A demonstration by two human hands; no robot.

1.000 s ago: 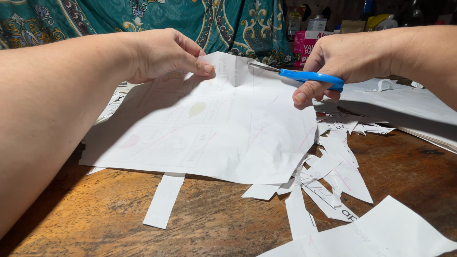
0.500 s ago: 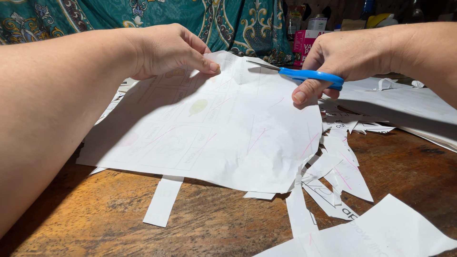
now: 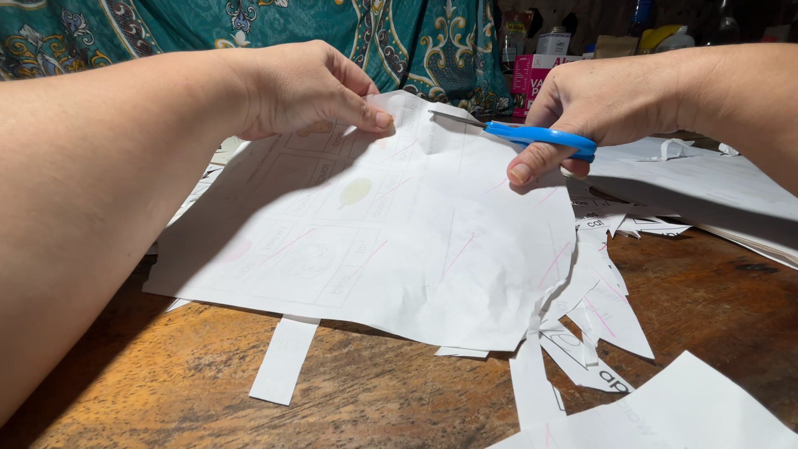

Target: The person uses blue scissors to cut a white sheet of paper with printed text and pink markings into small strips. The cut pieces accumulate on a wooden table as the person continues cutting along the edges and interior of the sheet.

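My left hand (image 3: 307, 87) pinches the far edge of a large white printed paper sheet (image 3: 382, 241), holding it raised over the wooden table (image 3: 208, 391). My right hand (image 3: 607, 104) grips blue-handled scissors (image 3: 532, 135). Their metal blades point left and meet the sheet's far edge, just right of my left fingertips. Faint boxes, pink lines and a pale oval print show through the sheet.
Cut paper strips and scraps (image 3: 582, 333) lie on the table at the right and front. More white sheets (image 3: 706, 187) are stacked at the right. A teal patterned cloth (image 3: 249, 25) hangs behind, with a pink box (image 3: 532, 79) and containers at the back.
The sheet has been drawn nearer and lifted, so it covers more of the scraps. The scissors have shifted slightly left toward my left fingers.
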